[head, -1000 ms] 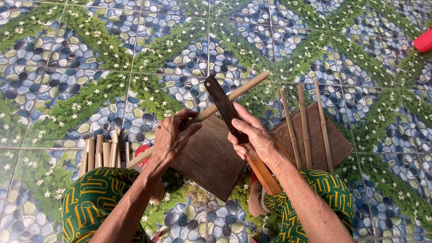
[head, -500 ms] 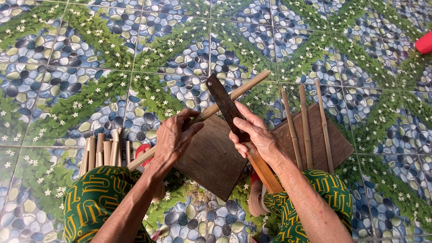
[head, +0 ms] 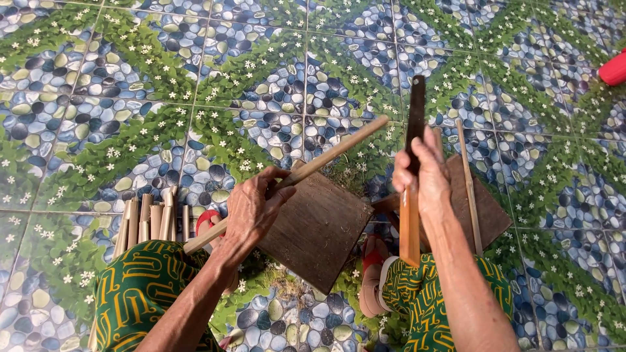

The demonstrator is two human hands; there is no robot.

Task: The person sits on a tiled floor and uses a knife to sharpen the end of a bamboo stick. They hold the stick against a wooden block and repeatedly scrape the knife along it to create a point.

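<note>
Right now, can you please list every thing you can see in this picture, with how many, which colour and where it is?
long stick: one, pale tan, held slanting across the nearer board
knife: one, dark blade with orange-brown handle, raised edge-on in the right hand
wooden boards: two, brown, flat on the floor, one centre, one right
thin sticks: at least one, tan, on the right board
short split sticks: a bundle, pale tan, floor at left
red object: one, right edge, cut off
sandals: red and pale, near the knees
floor tiles: blue pebble and green leaf pattern
left hand: grips the long stick
right hand: grips the knife
</note>
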